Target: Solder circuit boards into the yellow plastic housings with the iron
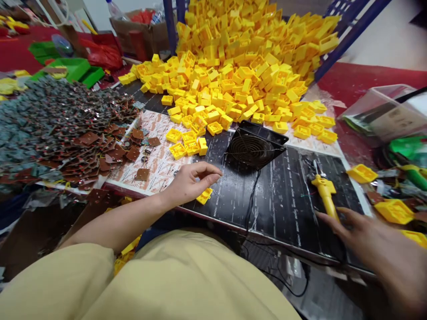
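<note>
My left hand (195,182) is raised over the table's front edge, thumb and index fingertip together in a pinch. Anything between those fingertips is too small to make out. Just beneath it lies a yellow plastic housing (204,196), partly covered by the hand. To the right, my right hand (363,235), blurred, has its thumb and fingers around the lower end of a yellow-handled soldering iron (323,193). The iron's metal tip points away from me. Between the hands, farther back, a black fan (255,149) stands tilted on the dark tabletop (283,200).
A big heap of yellow housings (233,80) fills the back. Brown circuit boards (100,146) are piled at left, near green trays (71,69). A clear plastic bin (387,111) stands at right, beside loose housings (395,211). The fan's cable (251,200) crosses the front edge.
</note>
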Available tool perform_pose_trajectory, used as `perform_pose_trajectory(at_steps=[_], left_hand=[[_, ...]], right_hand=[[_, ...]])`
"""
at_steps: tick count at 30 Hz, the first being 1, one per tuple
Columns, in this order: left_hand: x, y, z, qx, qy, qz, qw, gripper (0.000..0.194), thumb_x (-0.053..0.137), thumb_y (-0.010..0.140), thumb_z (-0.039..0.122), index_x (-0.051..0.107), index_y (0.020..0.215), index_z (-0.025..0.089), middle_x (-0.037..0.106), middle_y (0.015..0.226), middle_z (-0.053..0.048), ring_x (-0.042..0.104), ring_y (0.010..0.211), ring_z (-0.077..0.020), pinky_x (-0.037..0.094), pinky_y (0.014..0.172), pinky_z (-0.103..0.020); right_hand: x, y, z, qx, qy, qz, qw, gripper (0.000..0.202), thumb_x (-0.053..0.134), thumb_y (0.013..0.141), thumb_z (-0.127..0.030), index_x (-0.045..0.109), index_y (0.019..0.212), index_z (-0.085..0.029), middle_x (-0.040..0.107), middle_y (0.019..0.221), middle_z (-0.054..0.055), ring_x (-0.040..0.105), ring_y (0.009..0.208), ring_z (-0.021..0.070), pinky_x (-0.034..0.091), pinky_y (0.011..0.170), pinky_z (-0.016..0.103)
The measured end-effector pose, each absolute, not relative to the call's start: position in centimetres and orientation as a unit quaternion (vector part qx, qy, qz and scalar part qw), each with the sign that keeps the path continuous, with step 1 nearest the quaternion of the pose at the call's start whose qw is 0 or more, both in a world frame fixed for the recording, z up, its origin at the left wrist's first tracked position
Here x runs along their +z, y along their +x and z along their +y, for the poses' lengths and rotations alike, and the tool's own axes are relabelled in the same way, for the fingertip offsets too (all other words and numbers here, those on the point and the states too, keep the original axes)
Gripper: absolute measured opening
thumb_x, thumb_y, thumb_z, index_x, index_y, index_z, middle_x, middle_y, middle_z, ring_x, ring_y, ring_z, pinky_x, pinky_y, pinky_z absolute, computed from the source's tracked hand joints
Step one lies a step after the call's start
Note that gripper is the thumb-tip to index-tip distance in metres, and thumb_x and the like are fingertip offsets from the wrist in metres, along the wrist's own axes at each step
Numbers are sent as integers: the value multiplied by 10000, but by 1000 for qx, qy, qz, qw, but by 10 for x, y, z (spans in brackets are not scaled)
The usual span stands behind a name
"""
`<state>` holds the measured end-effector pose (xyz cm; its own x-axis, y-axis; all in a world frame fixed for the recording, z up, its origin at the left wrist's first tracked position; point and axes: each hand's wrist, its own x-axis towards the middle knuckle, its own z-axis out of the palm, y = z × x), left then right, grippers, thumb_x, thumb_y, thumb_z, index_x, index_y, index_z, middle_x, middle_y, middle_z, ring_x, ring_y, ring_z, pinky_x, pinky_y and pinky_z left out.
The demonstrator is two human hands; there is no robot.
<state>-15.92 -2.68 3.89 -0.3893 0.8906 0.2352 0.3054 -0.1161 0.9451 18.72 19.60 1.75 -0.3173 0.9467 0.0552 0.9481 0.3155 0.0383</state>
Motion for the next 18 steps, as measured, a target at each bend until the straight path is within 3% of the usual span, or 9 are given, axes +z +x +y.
perform_pose_trajectory(at_steps=[4, 7, 10, 13, 15, 18], left_hand=[[36, -166, -41, 539, 560, 601, 183, 179, 608, 868, 225, 766, 897, 148, 742, 814, -54, 629, 657, -90, 491, 608, -191], [37, -167, -51, 541, 585, 581, 166, 163, 605, 823, 163, 766, 813, 144, 748, 782, -56, 648, 653, -96, 501, 600, -184], [38, -166, -55, 530, 610, 563, 173, 149, 619, 784, 138, 757, 730, 148, 739, 709, -46, 647, 615, -101, 497, 587, -183], [33, -156, -50, 493, 609, 558, 273, 192, 604, 861, 234, 778, 863, 153, 780, 832, -64, 686, 661, -120, 526, 630, -203], [27, -137, -41, 457, 600, 537, 379, 290, 548, 926, 335, 769, 999, 162, 789, 952, -74, 720, 755, -150, 565, 743, -250], [20, -93, -21, 413, 575, 489, 509, 333, 593, 913, 395, 717, 1162, 210, 748, 1166, -68, 668, 1149, -229, 502, 1037, -373]], right_hand=[[-1, 162, 180, -45, -628, -776, -38, 354, 559, 891, -584, 671, 983, -261, 690, 999, 129, 598, 669, 265, 424, 618, 437], [0, 152, 176, -27, -657, -753, -32, 286, 544, 952, -448, 649, 1047, -198, 661, 1033, 95, 622, 833, 211, 502, 754, 400], [7, 154, 168, -8, -668, -743, 28, 337, 580, 952, -460, 609, 1117, -167, 630, 1074, 58, 616, 947, 172, 541, 853, 380], [17, 162, 134, -26, -672, -727, 136, 384, 553, 961, -492, 605, 1138, -154, 647, 1005, 53, 626, 872, 161, 546, 814, 370], [22, 164, 98, -43, -651, -726, 216, 492, 446, 974, -567, 625, 1153, -145, 678, 921, 78, 647, 784, 185, 523, 721, 344], [26, 161, 44, -44, -588, -744, 314, 718, 369, 907, -741, 662, 1124, -122, 704, 866, 129, 678, 732, 229, 488, 626, 330]])
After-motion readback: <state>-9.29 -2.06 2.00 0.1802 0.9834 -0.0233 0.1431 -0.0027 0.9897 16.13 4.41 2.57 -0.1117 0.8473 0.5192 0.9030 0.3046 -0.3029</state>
